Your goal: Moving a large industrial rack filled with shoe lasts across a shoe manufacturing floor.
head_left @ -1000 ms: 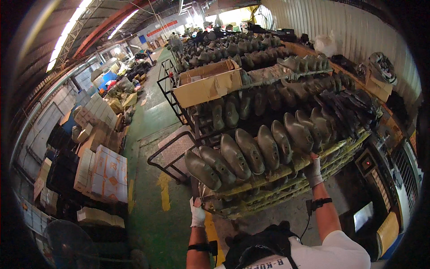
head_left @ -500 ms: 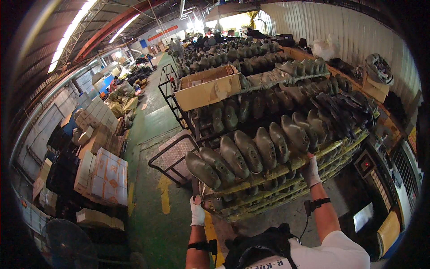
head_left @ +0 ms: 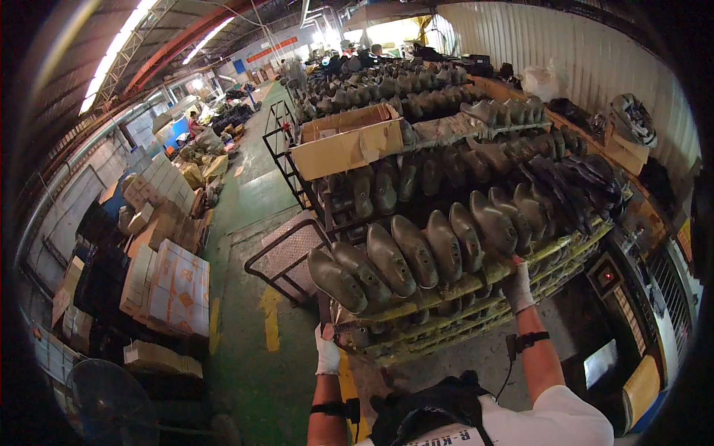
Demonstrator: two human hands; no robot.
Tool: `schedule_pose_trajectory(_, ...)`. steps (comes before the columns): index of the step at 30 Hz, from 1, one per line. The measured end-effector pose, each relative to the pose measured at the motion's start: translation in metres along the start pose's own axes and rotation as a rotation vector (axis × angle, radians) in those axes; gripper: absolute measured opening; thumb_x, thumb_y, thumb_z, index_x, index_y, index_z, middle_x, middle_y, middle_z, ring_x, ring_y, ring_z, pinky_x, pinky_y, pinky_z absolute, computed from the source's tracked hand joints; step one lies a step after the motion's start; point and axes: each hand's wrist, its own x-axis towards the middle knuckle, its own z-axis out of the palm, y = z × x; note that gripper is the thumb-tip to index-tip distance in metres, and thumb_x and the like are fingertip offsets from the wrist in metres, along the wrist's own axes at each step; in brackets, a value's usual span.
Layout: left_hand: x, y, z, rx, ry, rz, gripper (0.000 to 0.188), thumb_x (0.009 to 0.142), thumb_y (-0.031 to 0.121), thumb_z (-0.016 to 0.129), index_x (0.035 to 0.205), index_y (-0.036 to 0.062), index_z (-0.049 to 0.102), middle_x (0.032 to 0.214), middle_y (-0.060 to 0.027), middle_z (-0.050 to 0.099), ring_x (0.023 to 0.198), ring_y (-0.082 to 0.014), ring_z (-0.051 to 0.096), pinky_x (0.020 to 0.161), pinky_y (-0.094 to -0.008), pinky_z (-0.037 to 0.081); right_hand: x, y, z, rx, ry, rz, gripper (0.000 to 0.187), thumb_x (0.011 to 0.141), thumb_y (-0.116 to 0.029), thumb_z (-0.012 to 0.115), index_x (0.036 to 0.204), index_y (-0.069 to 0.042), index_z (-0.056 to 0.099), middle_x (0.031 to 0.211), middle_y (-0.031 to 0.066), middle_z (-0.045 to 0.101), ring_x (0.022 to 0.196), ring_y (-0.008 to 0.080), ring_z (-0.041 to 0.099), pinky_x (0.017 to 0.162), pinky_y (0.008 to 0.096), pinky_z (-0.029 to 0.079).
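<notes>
Yellow-edged rack (head_left: 405, 304) right before us, shoe forms (head_left: 390, 260) leaning in a row on top. Our left hand (head_left: 327, 352) clamps its corner, right hand (head_left: 518, 288) its near edge. We do best gripping evenly, sparing the forms any jolt.

A tiered rack (head_left: 446, 294) with worn, yellow-edged shelves stands angled across the floor, dull olive-brown foot-shaped forms (head_left: 390, 262) leaning side by side along its top tier.
</notes>
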Motion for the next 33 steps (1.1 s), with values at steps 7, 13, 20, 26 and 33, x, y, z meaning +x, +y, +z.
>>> schedule_pose_trajectory(7, -0.004, -0.003, 0.002, -0.1, 0.059, -0.046, 0.041, 0.081, 0.032, 0.065, 0.108, 0.0063, 0.049, 0.083, -0.0008, 0.054, 0.06, -0.014, 0.053, 0.054, -0.0272, 0.044, -0.017, -0.01, 0.019, -0.001, -0.043, -0.049, 0.053, 0.075, -0.042, 0.061, 0.114, -0.007, 0.054, 0.109, 0.008, 0.057, 0.097, 0.0242, 0.054, 0.081, 0.0389, 0.043)
schedule_pose_trajectory(13, 0.0, -0.002, 0.001, -0.161, -0.209, -0.107, 0.045, 0.077, 0.033, 0.069, 0.107, 0.0063, 0.049, 0.085, -0.0017, 0.054, 0.069, -0.0133, 0.053, 0.054, -0.0298, 0.047, 0.0, -0.006, -0.005, 0.02, -0.119, -0.066, 0.049, 0.08, -0.037, 0.055, 0.117, -0.004, 0.052, 0.112, 0.0109, 0.057, 0.101, 0.026, 0.055, 0.087, 0.0406, 0.044)
schedule_pose_trajectory(20, 0.003, -0.035, -0.046, 0.209, -0.104, 0.075, 0.045, 0.08, 0.025, 0.065, 0.114, 0.0038, 0.044, 0.101, -0.0051, 0.053, 0.086, -0.0184, 0.055, 0.069, -0.0324, 0.049, 0.004, -0.005, -0.001, -0.123, -0.135, -0.104, 0.042, 0.083, -0.031, 0.053, 0.115, -0.003, 0.053, 0.109, 0.0102, 0.059, 0.098, 0.0252, 0.057, 0.082, 0.0395, 0.047)
schedule_pose_trajectory(26, -0.002, -0.015, -0.014, -0.154, -0.171, -0.101, 0.045, 0.082, 0.023, 0.064, 0.117, 0.0044, 0.043, 0.111, -0.0093, 0.054, 0.093, -0.0229, 0.057, 0.074, -0.0367, 0.05, 0.012, -0.003, -0.023, 0.018, -0.154, -0.101, 0.041, 0.084, -0.03, 0.051, 0.113, -0.002, 0.054, 0.11, 0.0118, 0.059, 0.097, 0.0263, 0.057, 0.085, 0.0406, 0.046)
schedule_pose_trajectory(33, 0.008, -0.034, -0.032, -0.156, -0.139, -0.183, 0.041, 0.081, 0.019, 0.064, 0.115, 0.0059, 0.046, 0.108, -0.0084, 0.054, 0.088, -0.0217, 0.056, 0.07, -0.0346, 0.05, 0.035, 0.006, -0.054, 0.069, -0.189, -0.088, 0.058, 0.081, -0.034, 0.05, 0.128, 0.001, 0.041, 0.122, 0.0188, 0.051, 0.106, 0.0314, 0.053, 0.092, 0.0418, 0.043)
